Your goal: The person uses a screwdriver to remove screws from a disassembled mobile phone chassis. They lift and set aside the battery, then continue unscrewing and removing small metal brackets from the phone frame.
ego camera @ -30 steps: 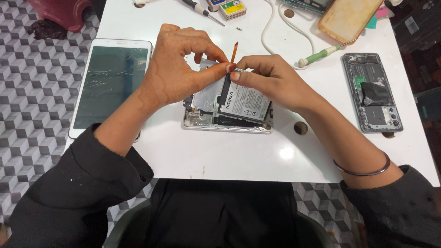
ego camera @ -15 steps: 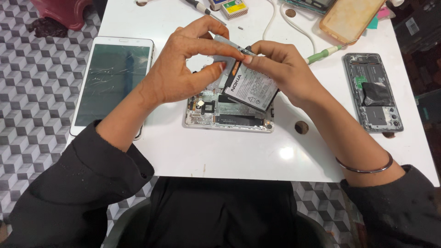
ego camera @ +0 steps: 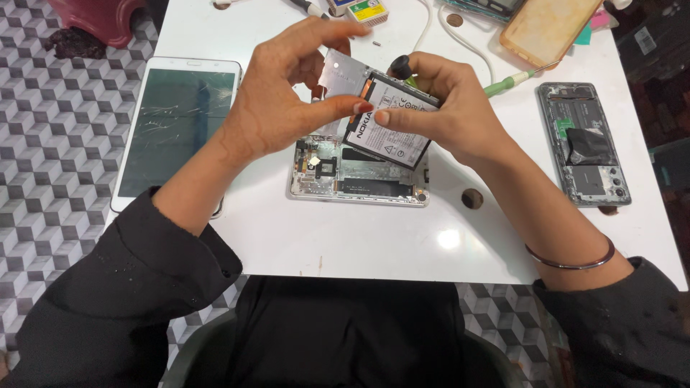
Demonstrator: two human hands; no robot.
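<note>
Both my hands hold a flat black-and-white phone battery [ego camera: 392, 122] lifted and tilted above an opened silver phone body [ego camera: 359, 179] on the white table [ego camera: 359, 237]. My left hand [ego camera: 287, 93] pinches the battery's left edge with thumb and fingers, beside a silvery foil piece [ego camera: 341, 72] at its upper end. From the right side my right hand [ego camera: 445, 108] grips it, and a dark-handled tool [ego camera: 399, 67] pokes out between the fingers.
A white tablet with a cracked screen [ego camera: 176, 122] lies at the left table edge. Another opened phone [ego camera: 583, 144] lies at the right. A green-handled screwdriver [ego camera: 514, 80], white cable, orange phone case [ego camera: 550, 25] and small parts sit at the back.
The battery has been raised out of the phone body, from nearly flat to lifted and tilted in both hands. The phone's inner frame is now exposed.
</note>
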